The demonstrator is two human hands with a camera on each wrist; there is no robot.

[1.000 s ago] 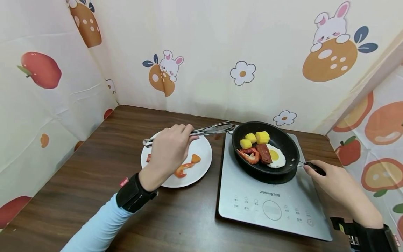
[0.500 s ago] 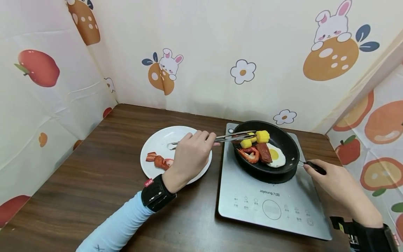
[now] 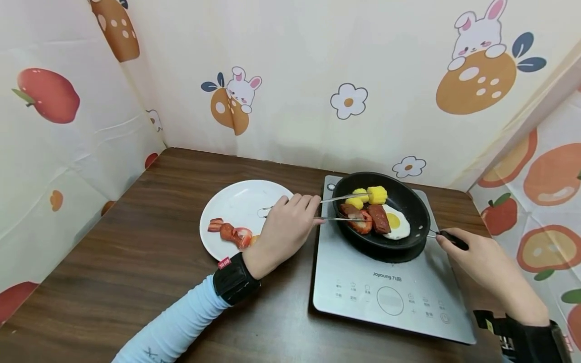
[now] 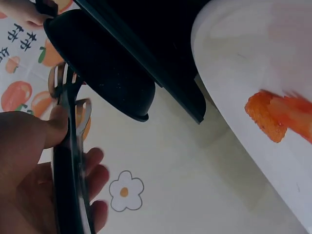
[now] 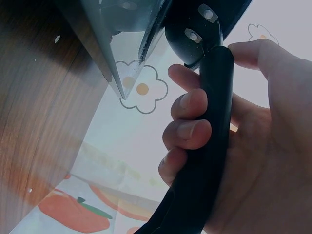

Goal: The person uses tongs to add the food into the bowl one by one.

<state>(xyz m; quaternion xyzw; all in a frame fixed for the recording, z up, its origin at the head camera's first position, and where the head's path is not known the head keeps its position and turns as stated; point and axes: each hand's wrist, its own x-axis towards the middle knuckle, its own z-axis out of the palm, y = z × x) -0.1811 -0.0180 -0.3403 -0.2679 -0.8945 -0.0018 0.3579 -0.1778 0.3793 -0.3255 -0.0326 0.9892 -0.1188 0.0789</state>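
My left hand holds metal tongs across the plate's right edge. The tongs' two arms are spread, with their ends over the left side of the black frying pan. One arm overlaps the yellow corn pieces; the other lies over the reddish shrimp. Beside these in the pan are a brown slab of meat and a fried egg. With curled fingers, my right hand grips the pan's black handle. The left wrist view shows thumb and fingers around the tongs.
A silver induction cooker sits under the pan on the brown wooden table. To its left is a white plate bearing a bacon piece, a tomato slice and other food. Printed cloth walls stand behind and at both sides.
My left hand has moved right from above the plate, bringing the tongs over the pan. Their arms, close together before, have spread apart. My right hand stays on the handle.
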